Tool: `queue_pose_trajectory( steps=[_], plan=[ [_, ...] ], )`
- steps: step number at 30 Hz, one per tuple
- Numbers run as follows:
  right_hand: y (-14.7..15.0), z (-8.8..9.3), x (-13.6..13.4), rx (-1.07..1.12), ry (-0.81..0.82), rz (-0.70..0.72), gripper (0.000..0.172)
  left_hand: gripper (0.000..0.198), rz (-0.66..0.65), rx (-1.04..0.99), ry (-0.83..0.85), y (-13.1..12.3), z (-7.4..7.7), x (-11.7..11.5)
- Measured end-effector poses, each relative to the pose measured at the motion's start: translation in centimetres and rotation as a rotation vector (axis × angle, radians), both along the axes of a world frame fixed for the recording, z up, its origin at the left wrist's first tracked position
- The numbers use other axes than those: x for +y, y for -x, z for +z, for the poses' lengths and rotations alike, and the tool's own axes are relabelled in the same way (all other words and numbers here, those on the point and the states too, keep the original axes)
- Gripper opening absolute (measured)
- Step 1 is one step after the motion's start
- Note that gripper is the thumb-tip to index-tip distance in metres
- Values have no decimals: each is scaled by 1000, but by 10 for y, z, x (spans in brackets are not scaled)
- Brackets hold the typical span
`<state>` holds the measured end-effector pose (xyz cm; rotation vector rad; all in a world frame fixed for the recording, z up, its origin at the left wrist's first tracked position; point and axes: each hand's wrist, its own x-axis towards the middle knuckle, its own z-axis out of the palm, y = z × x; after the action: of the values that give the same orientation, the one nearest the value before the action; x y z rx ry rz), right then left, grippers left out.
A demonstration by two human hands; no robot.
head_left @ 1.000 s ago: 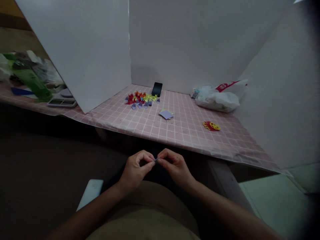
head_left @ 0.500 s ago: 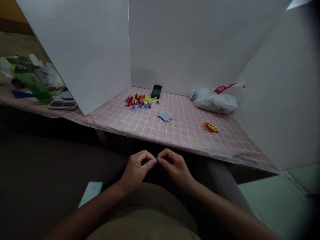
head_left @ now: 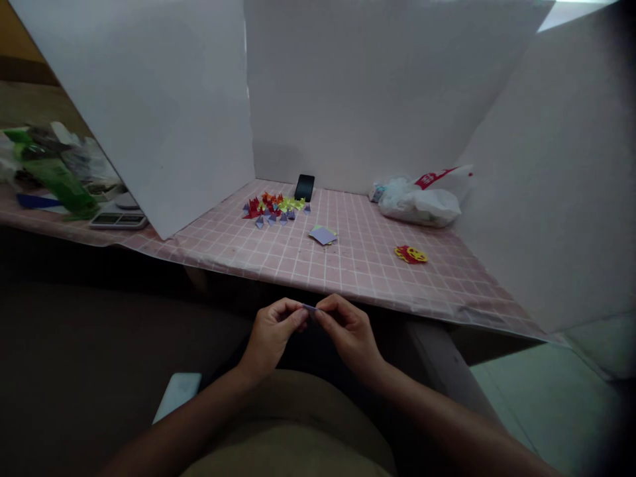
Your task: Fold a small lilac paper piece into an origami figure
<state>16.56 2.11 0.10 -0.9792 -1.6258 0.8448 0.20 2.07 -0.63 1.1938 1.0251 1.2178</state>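
A small piece of folded purple paper [head_left: 310,309] is pinched between my two hands, just in front of the table's near edge. My left hand [head_left: 271,334] grips its left side between thumb and forefinger. On the other side, my right hand [head_left: 350,331] holds it the same way; the fingertips cover much of the paper. Beyond my hands, a small stack of square paper sheets [head_left: 322,235], purple on top, lies on the table. Farther back to the left stands a cluster of small folded paper figures [head_left: 273,207] in red, orange, yellow and purple.
A pink checked cloth covers the table [head_left: 358,271]. Red and yellow cut-out pieces [head_left: 411,254] lie at right, with a white plastic bag [head_left: 422,202] behind. A black phone [head_left: 305,187] leans near the back panel. At left are a scale [head_left: 119,218] and a green bottle [head_left: 62,179].
My fingers have shifted on the purple paper, and more of it shows between them. The left fingertips have moved slightly left and up. The whole view has shifted a little.
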Motion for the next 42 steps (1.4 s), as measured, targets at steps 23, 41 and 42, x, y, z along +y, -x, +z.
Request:
queue_pose_trajectory(
  steps=[23, 41, 42],
  plan=[
    [3, -4, -1, 47, 234, 145, 22, 16, -41, 175, -87, 6, 0, -4],
    [3, -5, -2, -172, 53, 98, 22, 20, -63, 148, 76, 8, 2, -2],
    [3, -6, -2, -182, 36, 97, 21, 20, -63, 157, 72, 8, 3, -1]
  ],
)
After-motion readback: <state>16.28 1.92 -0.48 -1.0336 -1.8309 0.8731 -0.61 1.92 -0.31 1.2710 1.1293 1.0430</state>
